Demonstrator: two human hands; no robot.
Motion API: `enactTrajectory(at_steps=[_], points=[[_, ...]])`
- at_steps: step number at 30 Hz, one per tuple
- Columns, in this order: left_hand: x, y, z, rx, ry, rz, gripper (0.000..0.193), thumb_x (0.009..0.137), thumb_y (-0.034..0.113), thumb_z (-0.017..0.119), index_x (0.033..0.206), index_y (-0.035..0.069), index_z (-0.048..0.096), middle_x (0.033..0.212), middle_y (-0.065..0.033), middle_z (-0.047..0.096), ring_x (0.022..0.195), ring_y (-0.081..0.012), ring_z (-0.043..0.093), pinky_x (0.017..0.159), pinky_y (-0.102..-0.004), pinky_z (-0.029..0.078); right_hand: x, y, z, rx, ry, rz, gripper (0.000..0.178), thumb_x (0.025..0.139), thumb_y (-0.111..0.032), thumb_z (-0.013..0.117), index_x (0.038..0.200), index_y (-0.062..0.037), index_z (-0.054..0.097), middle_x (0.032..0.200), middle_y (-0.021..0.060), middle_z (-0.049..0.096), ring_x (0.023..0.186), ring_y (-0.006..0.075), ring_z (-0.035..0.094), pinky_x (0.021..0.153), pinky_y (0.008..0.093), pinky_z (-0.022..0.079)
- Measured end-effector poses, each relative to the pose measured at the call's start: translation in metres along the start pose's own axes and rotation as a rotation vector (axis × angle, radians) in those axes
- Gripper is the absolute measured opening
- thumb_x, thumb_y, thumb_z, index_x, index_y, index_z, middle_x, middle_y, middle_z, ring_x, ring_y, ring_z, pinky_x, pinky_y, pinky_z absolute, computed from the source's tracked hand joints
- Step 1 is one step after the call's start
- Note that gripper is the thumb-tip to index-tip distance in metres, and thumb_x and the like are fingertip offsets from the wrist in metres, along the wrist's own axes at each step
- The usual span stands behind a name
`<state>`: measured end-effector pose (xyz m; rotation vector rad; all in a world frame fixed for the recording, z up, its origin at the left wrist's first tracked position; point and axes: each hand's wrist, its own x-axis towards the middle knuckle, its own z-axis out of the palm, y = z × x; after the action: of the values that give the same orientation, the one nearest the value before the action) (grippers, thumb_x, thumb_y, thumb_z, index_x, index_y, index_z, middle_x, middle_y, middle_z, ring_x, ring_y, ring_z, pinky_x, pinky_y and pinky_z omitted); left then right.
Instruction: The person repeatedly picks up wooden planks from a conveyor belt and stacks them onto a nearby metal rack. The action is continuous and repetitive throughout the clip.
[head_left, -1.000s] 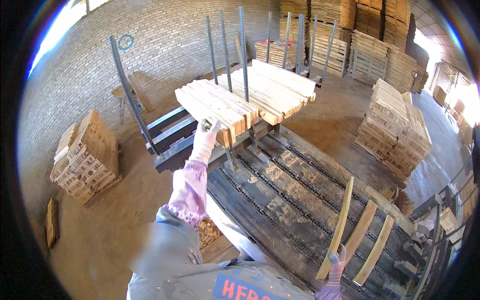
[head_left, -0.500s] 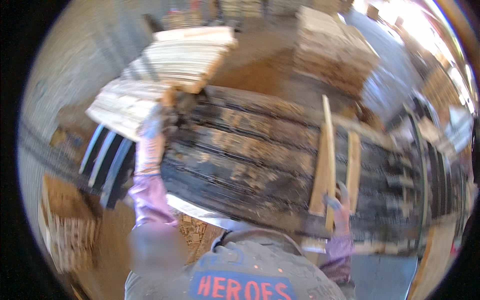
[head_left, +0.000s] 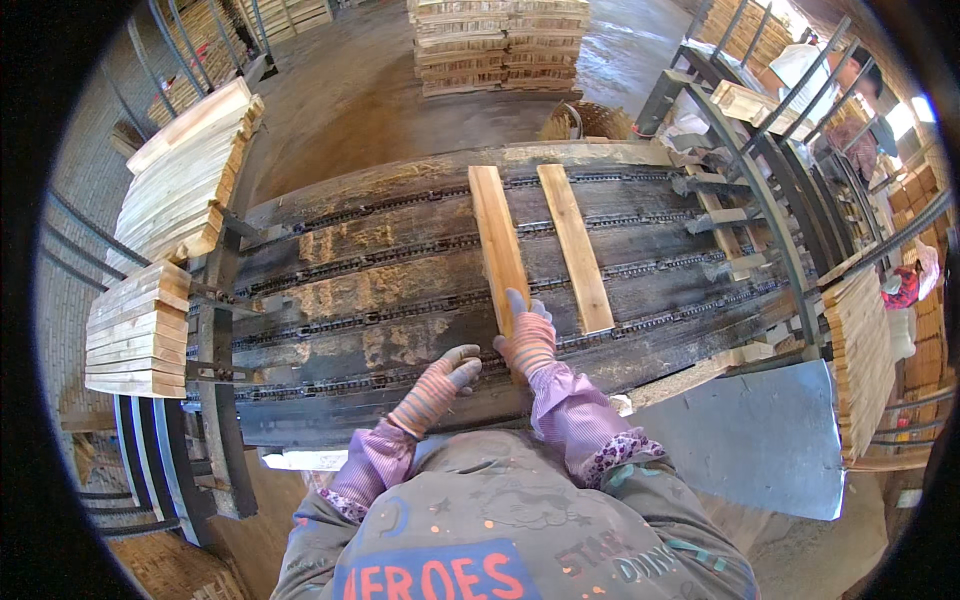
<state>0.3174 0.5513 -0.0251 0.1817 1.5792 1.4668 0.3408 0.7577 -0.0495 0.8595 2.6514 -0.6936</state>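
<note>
A pale wooden board [head_left: 499, 245] lies across the dark chain conveyor table, pointing away from me. My right hand [head_left: 527, 335], in a striped glove with grey fingertips, grips its near end, thumb on one side and fingers on the other. To the right lies a second wooden board [head_left: 575, 250], a little apart and touched by neither hand. Just left of the held board, my left hand [head_left: 440, 385] hovers over the table's near edge. Its gloved fingers are loosely bent and apart, with nothing in them.
Conveyor chains [head_left: 380, 265] run left to right across the table. At the left stand stacked boards [head_left: 140, 330] and a longer stack [head_left: 190, 175] behind metal posts. A grey metal sheet [head_left: 750, 430] juts out at the near right. Beyond a curved rail [head_left: 765, 200], a person [head_left: 850, 110] is at the far right.
My left hand has come back from the board stack at the left to beside my right hand. My right hand stays at a board's near end. The view has turned and sharpened.
</note>
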Motion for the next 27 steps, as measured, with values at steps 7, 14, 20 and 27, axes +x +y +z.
enactTrajectory(at_steps=[7,14,20,27], points=[[0.030,-0.042,0.005,-0.771,-0.163,-0.090,0.059,0.102,0.043,0.065,0.146,0.005,0.053,0.138,-0.0097,0.062,0.128,-0.0235,0.055,0.110,-0.0403,0.042,-0.013,0.006,0.011,1.148,-0.166,-0.283,0.092,0.080,-0.016,0.084,0.157,-0.0073,0.034,0.137,0.0211,0.058,0.126,0.0276,0.057,0.108,0.0359,0.044],[-0.004,-0.006,-0.005,-0.437,0.104,-0.012,0.050,0.092,0.038,0.079,0.129,0.012,0.060,0.097,-0.0009,0.069,0.090,-0.0162,0.070,0.074,-0.0342,0.061,0.019,0.062,-0.006,0.302,0.366,-0.473,0.059,0.085,-0.006,0.070,0.141,-0.0063,0.054,0.124,0.0178,0.068,0.114,0.0307,0.066,0.100,0.0381,0.051],[-0.009,-0.034,0.000,-0.502,0.281,0.115,0.058,0.093,0.015,0.078,0.144,0.008,0.052,0.118,-0.0049,0.069,0.103,-0.0160,0.068,0.085,-0.0326,0.059,0.004,0.044,-0.017,0.093,0.337,-0.360,0.064,0.082,-0.015,0.076,0.142,-0.0102,0.054,0.111,0.0204,0.071,0.108,0.0400,0.068,0.095,0.0475,0.054],[-0.029,-0.028,0.004,-0.583,0.284,0.199,0.052,0.095,0.012,0.073,0.143,0.012,0.053,0.120,-0.0101,0.069,0.105,-0.0247,0.071,0.086,-0.0411,0.062,0.027,0.057,0.010,0.667,0.071,-0.291,0.072,0.078,-0.011,0.083,0.143,-0.0032,0.053,0.128,0.0271,0.067,0.120,0.0402,0.065,0.103,0.0403,0.051]])
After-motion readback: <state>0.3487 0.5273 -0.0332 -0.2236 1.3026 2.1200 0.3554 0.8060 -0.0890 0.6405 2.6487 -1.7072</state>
